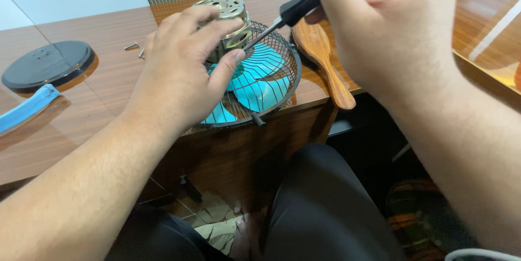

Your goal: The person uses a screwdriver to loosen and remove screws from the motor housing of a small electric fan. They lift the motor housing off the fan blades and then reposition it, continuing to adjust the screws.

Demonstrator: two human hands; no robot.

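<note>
A small fan lies face down at the wooden table's (87, 114) front edge, its black wire guard (290, 73) over turquoise blades (260, 84). The metal motor (228, 14) stands up from its middle. My left hand (182, 68) wraps around the motor, thumb and fingers on its housing. My right hand (391, 22) grips a black-handled screwdriver (298, 7), whose shaft angles down to the motor's side.
A wooden paddle-shaped brush (323, 60) lies right of the fan. A round black base plate (49, 65) and a light blue strip (24, 110) sit at the left. Loose screws (135, 48) lie behind the fan. My dark-trousered legs (325, 206) are below the table edge.
</note>
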